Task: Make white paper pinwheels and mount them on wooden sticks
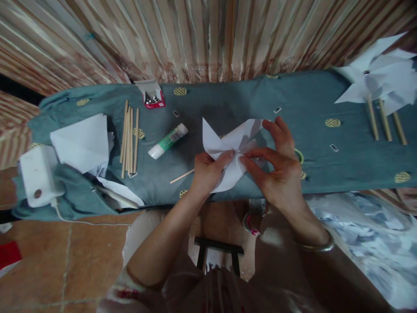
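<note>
A white paper pinwheel (pixel 217 140) lies on the blue-grey cloth-covered board (pixel 358 143), in the middle. My left hand (pixel 206 171) is closed on its lower left part, thumb pressing at the centre. My right hand (pixel 280 167) pinches the folded centre with thumb and forefinger while its other fingers spread over the right blade. A single wooden stick (pixel 181 176) lies just left of my left hand. A glue stick (pixel 167 141) with a green label lies further left.
A bundle of wooden sticks (pixel 129 139) and white paper sheets (pixel 81 141) lie at the left, beside a white box (pixel 38 176). A small red box of pins (pixel 153 99) sits at the back. Finished pinwheels on sticks (pixel 381 80) lie at the far right.
</note>
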The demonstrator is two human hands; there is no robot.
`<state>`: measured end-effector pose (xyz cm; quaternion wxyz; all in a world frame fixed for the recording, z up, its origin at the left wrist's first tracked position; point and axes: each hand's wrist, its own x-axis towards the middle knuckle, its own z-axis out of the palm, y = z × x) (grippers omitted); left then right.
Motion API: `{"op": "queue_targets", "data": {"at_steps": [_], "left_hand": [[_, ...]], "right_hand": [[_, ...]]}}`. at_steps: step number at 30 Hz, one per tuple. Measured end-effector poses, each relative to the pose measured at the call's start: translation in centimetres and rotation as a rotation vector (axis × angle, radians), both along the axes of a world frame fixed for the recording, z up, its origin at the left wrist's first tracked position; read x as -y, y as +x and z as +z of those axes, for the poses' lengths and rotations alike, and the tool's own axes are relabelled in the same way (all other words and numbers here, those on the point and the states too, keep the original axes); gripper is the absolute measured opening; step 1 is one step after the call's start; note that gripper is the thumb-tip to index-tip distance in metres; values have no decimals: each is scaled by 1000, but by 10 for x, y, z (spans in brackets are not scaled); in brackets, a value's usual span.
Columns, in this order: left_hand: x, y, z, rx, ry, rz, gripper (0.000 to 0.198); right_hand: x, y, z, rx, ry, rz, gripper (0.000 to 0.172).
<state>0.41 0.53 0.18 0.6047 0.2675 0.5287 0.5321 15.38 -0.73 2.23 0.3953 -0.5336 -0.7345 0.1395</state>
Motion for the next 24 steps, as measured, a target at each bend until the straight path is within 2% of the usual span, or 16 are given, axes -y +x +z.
{"op": "queue_targets", "data": {"at_steps": [10, 24], "left_hand": [[2, 2, -7, 57, 30, -56, 17], [5, 1, -1, -17, 7, -73, 18]], "right_hand": [[-3, 1, -6, -5, -21, 1, 8], [-4, 4, -4, 1, -75, 29, 11]]}}
